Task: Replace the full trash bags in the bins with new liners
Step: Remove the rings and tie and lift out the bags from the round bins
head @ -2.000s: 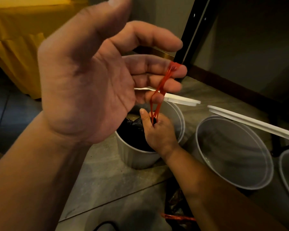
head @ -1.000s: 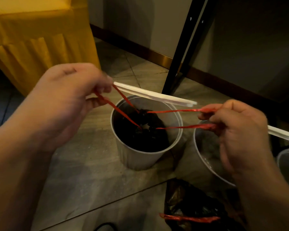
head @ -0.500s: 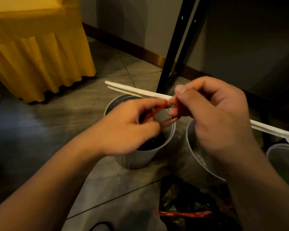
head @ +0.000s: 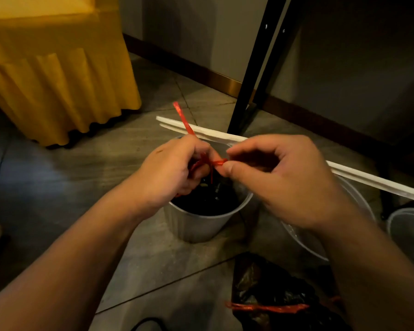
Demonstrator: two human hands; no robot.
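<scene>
Likely a banquet hall or restaurant, yellow pleated table skirt [head: 58, 75], grey floor tiles [head: 58, 187], brass-trimmed skirting board [head: 215, 80], several small bins [head: 196, 225].

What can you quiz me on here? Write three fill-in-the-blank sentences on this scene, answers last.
1. The left hand and right hand both pinch a drawstring whose colour is ____.
2. The black bag sits ____ the bin.
3. The cloth at far left is ____.
Missing words: red; inside; yellow.
</scene>
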